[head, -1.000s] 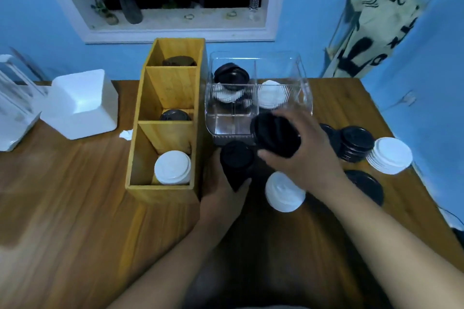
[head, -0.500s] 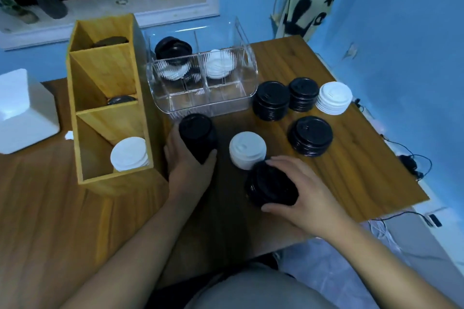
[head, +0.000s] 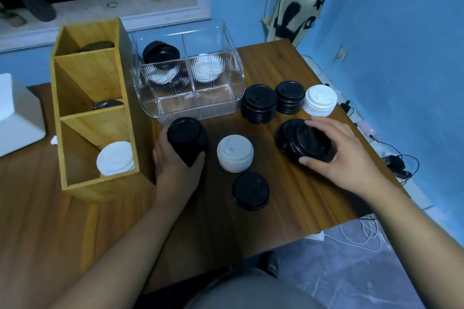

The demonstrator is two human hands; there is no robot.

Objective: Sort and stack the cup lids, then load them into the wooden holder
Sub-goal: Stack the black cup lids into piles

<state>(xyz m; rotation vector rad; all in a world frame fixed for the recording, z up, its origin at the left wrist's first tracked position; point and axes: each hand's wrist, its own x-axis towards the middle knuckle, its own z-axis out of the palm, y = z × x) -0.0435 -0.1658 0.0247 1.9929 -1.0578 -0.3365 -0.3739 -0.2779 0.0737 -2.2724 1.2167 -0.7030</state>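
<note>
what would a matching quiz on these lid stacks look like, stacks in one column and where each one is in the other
1. tall black stack
2. wide black stack
3. leftmost white stack
4. low black stack nearest the person

a. in the near compartment of the wooden holder
b. gripped by the left hand
c. free on the table
d. held by the right hand

Pairs: 1-b, 2-d, 3-a, 4-c
</note>
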